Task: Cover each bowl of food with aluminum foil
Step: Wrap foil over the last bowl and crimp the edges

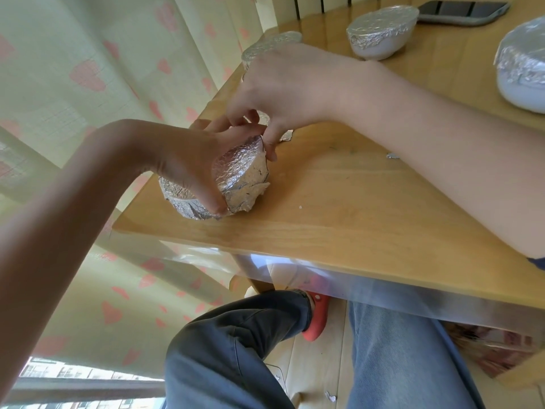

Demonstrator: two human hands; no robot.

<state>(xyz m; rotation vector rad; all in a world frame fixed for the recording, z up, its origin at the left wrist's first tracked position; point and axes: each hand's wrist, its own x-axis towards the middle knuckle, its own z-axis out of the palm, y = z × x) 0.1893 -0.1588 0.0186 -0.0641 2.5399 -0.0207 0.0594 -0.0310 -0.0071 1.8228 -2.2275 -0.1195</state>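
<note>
A foil-wrapped bowl (224, 178) sits on the wooden table (339, 208), close to its near left corner. The left hand (188, 160) is clasped over the bowl from the left, palm on the foil top and thumb pressed against the crinkled foil at the near rim. The right hand (283, 93) reaches in from the right, its fingertips (269, 149) pinched on the foil at the bowl's far rim, just beside the left hand's fingers. Three more foil-covered bowls stand farther along the table: one (271, 45) at the left edge, partly hidden behind the right hand, one (382, 32) near the far edge, and one (522, 63) at the right side. A phone (463, 11) lies by the far edge. A small foil scrap (392, 155) lies on the surface near the right forearm.
</note>
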